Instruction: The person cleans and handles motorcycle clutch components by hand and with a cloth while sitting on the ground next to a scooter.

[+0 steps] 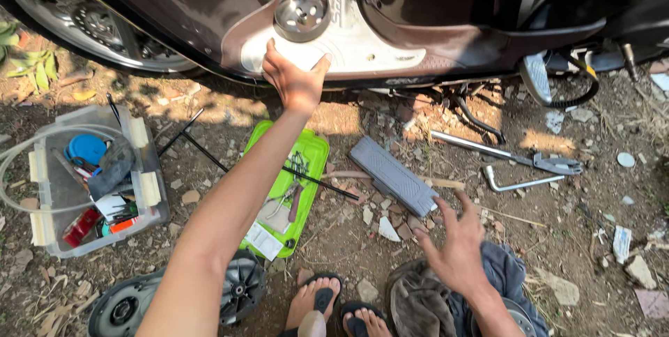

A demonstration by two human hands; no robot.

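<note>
Hands are working apart: left hand (294,82), open, is bracing the scooter's pale engine cover (348,48); right hand (456,243), spread and empty, is nearing the grey plastic panel (394,175), which risks sliding on loose gravel.

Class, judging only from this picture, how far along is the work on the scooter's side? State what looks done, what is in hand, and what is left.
Done: a round black cover lies on the ground, and the scooter's pale side casing is exposed.
In hand: the left hand presses on that casing; the right hand reaches toward the grey ribbed part.
Left: tools in the green tray and the wrench lie out, so the parts are not yet refitted.
</note>
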